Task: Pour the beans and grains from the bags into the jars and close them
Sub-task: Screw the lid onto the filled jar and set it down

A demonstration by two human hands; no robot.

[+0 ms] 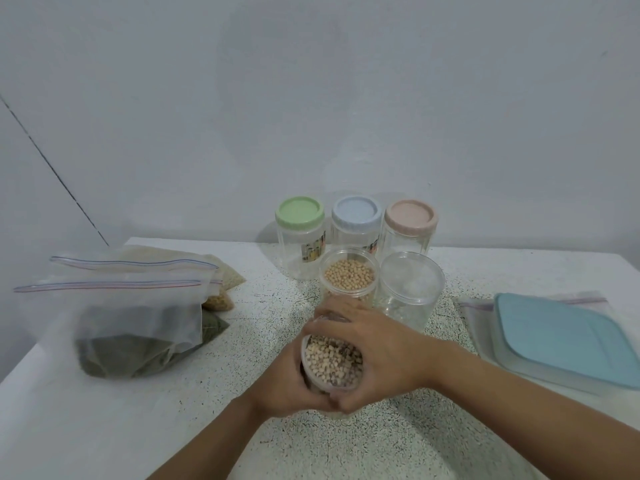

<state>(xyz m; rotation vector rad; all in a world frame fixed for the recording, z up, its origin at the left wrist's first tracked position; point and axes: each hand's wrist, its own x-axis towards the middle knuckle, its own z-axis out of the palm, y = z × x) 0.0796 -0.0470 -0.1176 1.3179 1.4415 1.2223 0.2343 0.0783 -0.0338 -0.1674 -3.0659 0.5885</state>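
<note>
A clear jar (332,362) filled with pale, dark-spotted beans stands near the table's front. My left hand (284,386) grips its side from the left. My right hand (374,355) curls over its top with a clear lid under the fingers. Behind it stands a jar of yellow beans (349,280) and, to its right, a clear jar (408,292) with a clear lid and pale contents. Zip bags lie at the left: a bag of dark green grains (135,337) in front, bags of pale beans (221,275) behind it.
Three empty jars with green (300,209), blue (356,211) and pink (410,213) lids stand by the wall. A blue-lidded flat container (568,344) lies on empty zip bags at the right. The white speckled table (381,438) ends near the left bags.
</note>
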